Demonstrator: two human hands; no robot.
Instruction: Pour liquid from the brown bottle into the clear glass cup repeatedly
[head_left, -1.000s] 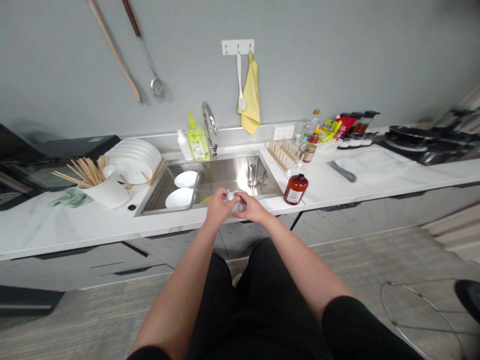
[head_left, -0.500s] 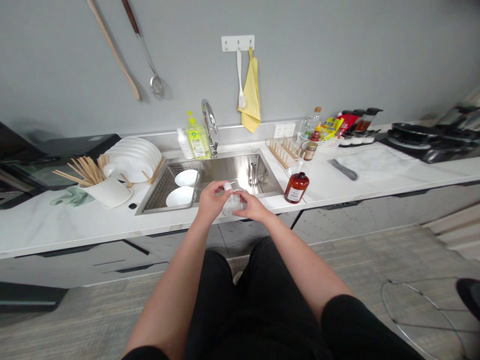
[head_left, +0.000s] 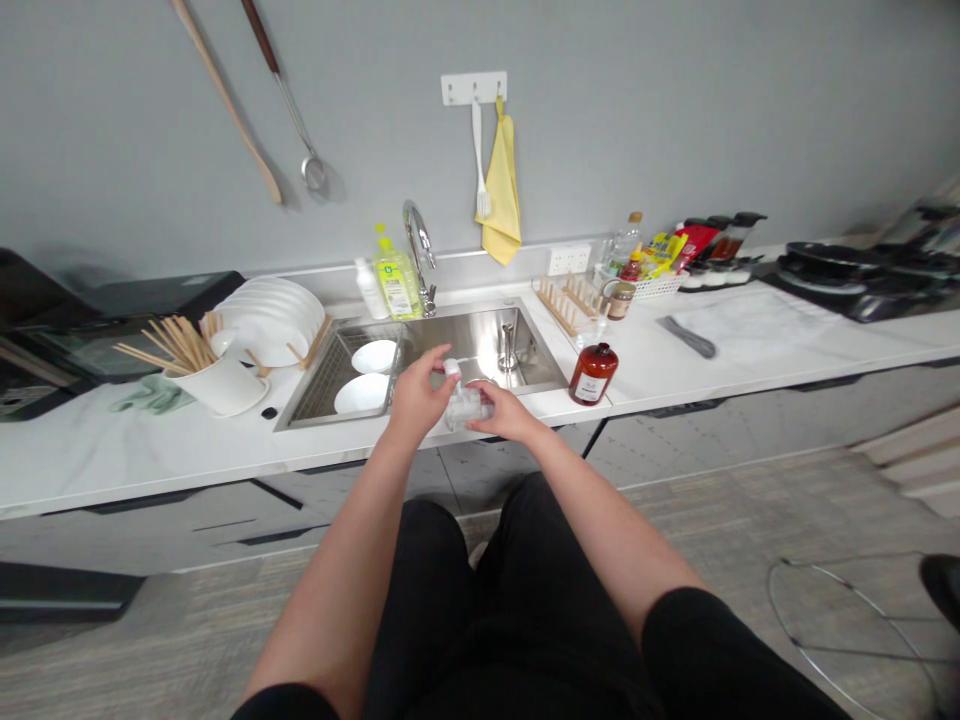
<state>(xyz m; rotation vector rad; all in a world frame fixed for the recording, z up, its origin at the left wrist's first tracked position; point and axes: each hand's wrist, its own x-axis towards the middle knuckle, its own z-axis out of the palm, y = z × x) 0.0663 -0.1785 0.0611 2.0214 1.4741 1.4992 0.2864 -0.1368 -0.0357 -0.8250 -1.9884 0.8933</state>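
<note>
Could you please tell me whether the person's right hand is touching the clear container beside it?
Touching: in the head view, the fingers of the right hand lie against the side of the clear container.

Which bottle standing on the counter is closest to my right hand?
The brown bottle with the white label, right of the sink. It is nearer your right hand than the green soap bottle and white bottle behind the sink.
</note>
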